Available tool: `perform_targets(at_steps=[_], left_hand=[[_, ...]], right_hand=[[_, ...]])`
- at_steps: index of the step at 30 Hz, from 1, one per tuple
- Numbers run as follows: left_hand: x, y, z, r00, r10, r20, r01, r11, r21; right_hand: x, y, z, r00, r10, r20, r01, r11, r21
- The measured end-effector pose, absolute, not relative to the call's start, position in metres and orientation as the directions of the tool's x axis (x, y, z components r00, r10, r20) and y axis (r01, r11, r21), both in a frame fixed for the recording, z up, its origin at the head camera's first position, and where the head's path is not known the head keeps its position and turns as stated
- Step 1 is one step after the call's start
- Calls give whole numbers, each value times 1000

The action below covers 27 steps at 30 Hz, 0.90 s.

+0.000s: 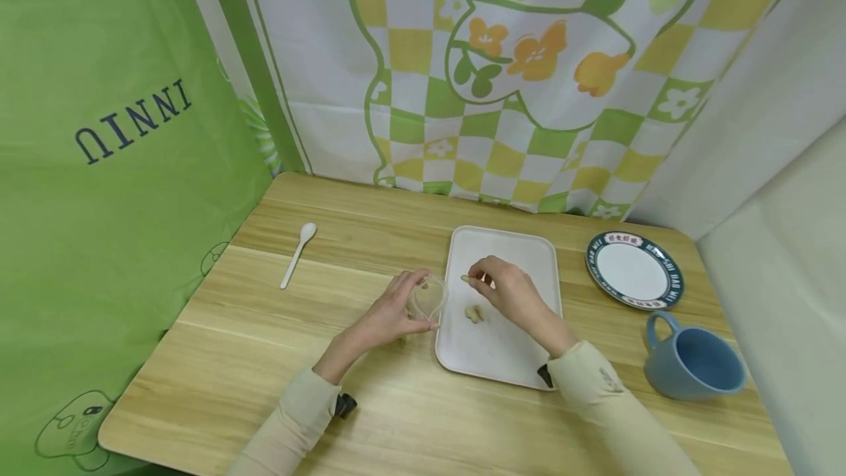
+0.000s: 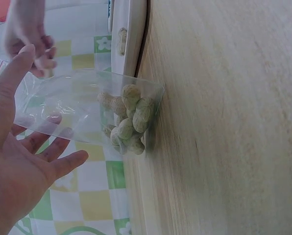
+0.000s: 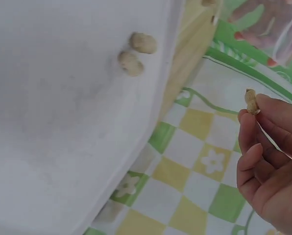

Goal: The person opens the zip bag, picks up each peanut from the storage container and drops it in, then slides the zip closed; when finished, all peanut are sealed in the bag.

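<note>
A clear plastic bag (image 2: 77,117) stands on the table with several peanuts (image 2: 125,128) in its bottom. My left hand (image 1: 390,313) holds it at the mouth, thumb on one side and fingers spread along the other. Over the white tray (image 1: 492,355), just right of the bag, my right hand (image 1: 507,291) pinches one peanut (image 3: 252,102) between thumb and fingertips. Two peanuts (image 1: 474,314) lie close together on the tray below that hand.
A white spoon (image 1: 297,257) lies on the wooden table to the left. At the right are a plate with a dark patterned rim (image 1: 598,270) and a blue mug (image 1: 677,369). Printed curtains (image 1: 423,123) hang behind the table and on its left side.
</note>
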State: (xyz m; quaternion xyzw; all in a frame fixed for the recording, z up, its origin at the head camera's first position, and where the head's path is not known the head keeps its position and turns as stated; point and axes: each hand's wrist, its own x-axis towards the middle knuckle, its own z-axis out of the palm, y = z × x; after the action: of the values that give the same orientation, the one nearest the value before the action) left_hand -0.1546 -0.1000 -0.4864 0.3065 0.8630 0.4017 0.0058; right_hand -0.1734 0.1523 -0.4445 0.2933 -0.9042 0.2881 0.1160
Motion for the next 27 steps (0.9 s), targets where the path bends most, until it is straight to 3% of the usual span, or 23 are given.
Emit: perform_targets(at_steps=[16, 27], left_hand=[[-155, -102, -488, -813, 539, 221, 512, 482, 711], [-154, -102, -485, -820, 540, 192, 486, 478, 731]], right_hand=[[-155, 126, -410, -651, -561, 511, -758, 519, -395], [-154, 112, -409, -573, -653, 495, -813, 529, -244]])
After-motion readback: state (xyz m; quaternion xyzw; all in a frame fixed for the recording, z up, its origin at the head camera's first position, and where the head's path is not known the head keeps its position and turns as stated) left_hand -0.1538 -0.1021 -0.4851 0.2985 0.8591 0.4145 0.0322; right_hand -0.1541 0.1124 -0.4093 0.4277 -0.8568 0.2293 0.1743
